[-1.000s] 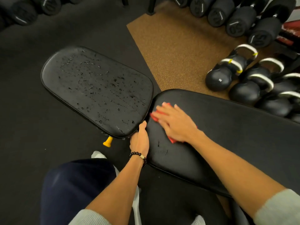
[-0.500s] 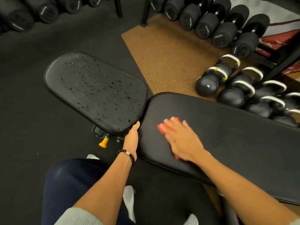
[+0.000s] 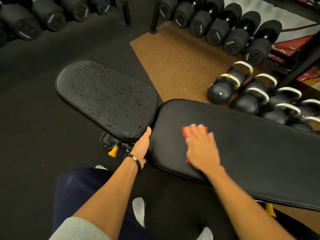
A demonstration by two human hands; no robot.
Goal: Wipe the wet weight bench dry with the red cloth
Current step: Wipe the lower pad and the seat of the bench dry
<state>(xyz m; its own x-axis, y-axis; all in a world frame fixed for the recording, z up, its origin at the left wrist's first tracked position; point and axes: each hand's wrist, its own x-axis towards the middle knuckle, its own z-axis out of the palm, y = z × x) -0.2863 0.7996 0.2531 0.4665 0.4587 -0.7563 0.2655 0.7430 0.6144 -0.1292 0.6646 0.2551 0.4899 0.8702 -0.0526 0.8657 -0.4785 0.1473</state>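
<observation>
The black weight bench has two pads. Its seat pad [image 3: 107, 99] at the left is dotted with water drops. The long back pad [image 3: 251, 149] at the right looks dry. My right hand [image 3: 201, 148] lies flat on the back pad near its left end, pressing the red cloth [image 3: 185, 132], which shows only at my fingertips and under my palm. My left hand [image 3: 142, 148] rests in the gap between the two pads, thumb against the seat pad's near edge, and wears a black bead bracelet.
Kettlebells [image 3: 245, 94] sit on the floor right behind the back pad. Dumbbell racks [image 3: 225, 26] line the far side and the far left. A yellow adjustment knob [image 3: 112, 151] sticks out under the seat pad. My knee [image 3: 83, 196] and shoes are below.
My right hand has slid the red cloth rightward along the back pad, away from the gap. The small drops near the pad's left end are gone. My left hand stays at the gap.
</observation>
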